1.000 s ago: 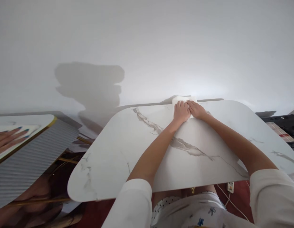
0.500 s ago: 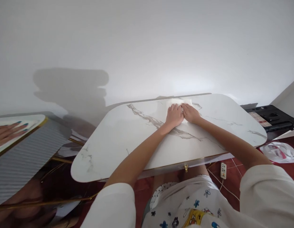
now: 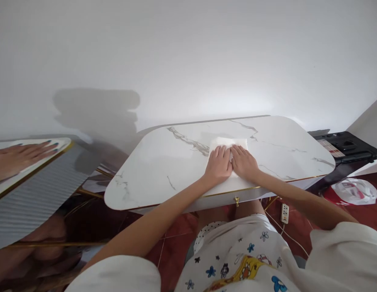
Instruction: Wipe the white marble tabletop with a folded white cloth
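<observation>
A folded white cloth (image 3: 229,142) lies on the white marble-patterned tabletop (image 3: 176,162), close to the middle of its front half. My left hand (image 3: 219,164) presses down on the cloth's left part, its fingers together and slightly bent. Beside it, my right hand (image 3: 244,162) bears on the right part in the same way. The two hands touch or nearly touch at the thumbs, and a bunched bit of cloth shows between them. Under the palms the cloth is hidden.
At the left, another person's hand (image 3: 26,156) lies on a second table (image 3: 62,144) with a ribbed side. A black case (image 3: 355,146) stands at the right, above a plastic bag (image 3: 355,190). A power strip (image 3: 285,213) lies on the red tiled floor; a white wall rises behind.
Both my hands have drawn the cloth toward me, from near the tabletop's back edge to its front half. The other person's hand appears further right in view.
</observation>
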The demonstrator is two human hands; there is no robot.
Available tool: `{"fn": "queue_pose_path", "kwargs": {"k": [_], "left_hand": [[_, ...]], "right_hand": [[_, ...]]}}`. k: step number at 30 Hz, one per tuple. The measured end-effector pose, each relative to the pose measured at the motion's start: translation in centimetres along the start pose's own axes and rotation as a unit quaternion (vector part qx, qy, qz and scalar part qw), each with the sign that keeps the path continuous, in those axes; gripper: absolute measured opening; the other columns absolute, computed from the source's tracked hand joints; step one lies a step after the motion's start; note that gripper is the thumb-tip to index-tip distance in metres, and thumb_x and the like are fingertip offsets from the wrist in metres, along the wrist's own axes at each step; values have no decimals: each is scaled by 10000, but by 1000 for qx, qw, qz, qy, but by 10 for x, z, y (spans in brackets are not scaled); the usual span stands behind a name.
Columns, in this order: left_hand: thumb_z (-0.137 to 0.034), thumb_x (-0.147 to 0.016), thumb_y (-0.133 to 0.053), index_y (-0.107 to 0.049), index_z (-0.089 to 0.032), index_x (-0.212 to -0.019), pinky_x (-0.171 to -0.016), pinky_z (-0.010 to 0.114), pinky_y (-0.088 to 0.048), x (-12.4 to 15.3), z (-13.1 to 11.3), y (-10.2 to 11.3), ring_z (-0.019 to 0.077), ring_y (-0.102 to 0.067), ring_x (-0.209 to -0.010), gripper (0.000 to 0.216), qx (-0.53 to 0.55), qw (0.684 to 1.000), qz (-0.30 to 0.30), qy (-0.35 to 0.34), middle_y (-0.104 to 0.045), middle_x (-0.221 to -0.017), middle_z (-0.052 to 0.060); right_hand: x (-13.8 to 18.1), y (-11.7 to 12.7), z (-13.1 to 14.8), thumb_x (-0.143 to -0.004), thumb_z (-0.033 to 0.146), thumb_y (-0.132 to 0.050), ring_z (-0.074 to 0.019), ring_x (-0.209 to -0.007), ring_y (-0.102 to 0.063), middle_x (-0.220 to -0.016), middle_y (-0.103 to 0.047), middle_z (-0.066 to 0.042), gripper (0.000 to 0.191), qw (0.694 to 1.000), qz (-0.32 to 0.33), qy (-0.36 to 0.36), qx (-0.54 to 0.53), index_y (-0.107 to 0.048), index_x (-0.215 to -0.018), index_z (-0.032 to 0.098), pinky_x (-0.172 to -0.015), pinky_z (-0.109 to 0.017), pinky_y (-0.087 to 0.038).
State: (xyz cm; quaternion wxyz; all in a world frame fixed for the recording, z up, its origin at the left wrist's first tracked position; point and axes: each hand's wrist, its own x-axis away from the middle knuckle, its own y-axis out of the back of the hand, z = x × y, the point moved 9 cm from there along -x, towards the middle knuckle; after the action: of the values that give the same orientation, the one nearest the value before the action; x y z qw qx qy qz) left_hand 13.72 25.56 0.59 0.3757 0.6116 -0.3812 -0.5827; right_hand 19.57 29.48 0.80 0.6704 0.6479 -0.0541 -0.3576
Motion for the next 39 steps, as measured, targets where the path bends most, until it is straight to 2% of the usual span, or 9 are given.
{"fn": "queue_pose_path", "kwargs": {"k": [5, 9, 15, 21, 26, 34, 39], "left_hand": [[-210, -892, -344, -465, -96, -1312, -1084, 534, -340, 38, -20, 16, 327, -386, -1335, 452, 8, 999, -34, 33, -483, -1396, 189], [-214, -894, -374, -466, -73, -1309, -1094, 521, -337, 47, -43, 22, 343, -382, -1342, 448, 0, 999, -25, 42, -481, -1397, 202], [-262, -861, -420, -446, -36, -1336, -1118, 511, -313, 27, -74, 10, 373, -353, -1361, 527, 31, 999, 23, 19, -441, -1423, 224], [-248, -872, -395, -450, -43, -1327, -1101, 511, -314, -16, -84, -7, 363, -353, -1361, 501, 48, 999, 25, -5, -437, -1425, 225], [-236, -886, -395, -509, -85, -1251, -1055, 476, -351, -60, -67, -19, 341, -402, -1311, 412, 45, 999, 13, 7, -494, -1364, 193], [-249, -904, -387, -521, -79, -1230, -1063, 450, -333, -119, -12, -45, 329, -390, -1295, 392, 23, 997, -4, 75, -513, -1334, 173], [-264, -921, -360, -536, -126, -1205, -1036, 452, -348, -148, 17, -57, 316, -415, -1267, 361, 16, 995, 7, 98, -532, -1298, 153]], "right_hand": [[34, 13, 19, -926, 168, -346, -272, -1335, -442, -1421, -505, -154, 467, 1000, 0, 23, 4, -509, -1347, 52, -1099, -412, -371], [55, 23, 15, -928, 177, -346, -271, -1328, -452, -1412, -517, -148, 462, 999, -10, 37, 12, -519, -1340, 59, -1098, -412, -378], [70, 30, -20, -930, 218, -312, -276, -1332, -451, -1413, -515, -143, 483, 999, -25, 38, 18, -515, -1350, 91, -1089, -441, -404], [49, 29, -65, -931, 221, -289, -271, -1310, -479, -1387, -537, -163, 485, 999, -16, 25, 29, -521, -1334, 85, -1096, -457, -402], [6, 19, -91, -940, 212, -285, -261, -1305, -483, -1392, -536, -151, 469, 999, 0, 25, 39, -519, -1325, 83, -1097, -426, -396], [-77, -14, -123, -950, 213, -291, -226, -1362, -414, -1462, -469, -99, 478, 998, 58, 15, 17, -456, -1388, 118, -1119, -402, -367], [-119, -29, -135, -951, 222, -293, -213, -1368, -405, -1474, -456, -69, 478, 998, 66, 12, -4, -443, -1401, 158, -1111, -418, -373]]}}
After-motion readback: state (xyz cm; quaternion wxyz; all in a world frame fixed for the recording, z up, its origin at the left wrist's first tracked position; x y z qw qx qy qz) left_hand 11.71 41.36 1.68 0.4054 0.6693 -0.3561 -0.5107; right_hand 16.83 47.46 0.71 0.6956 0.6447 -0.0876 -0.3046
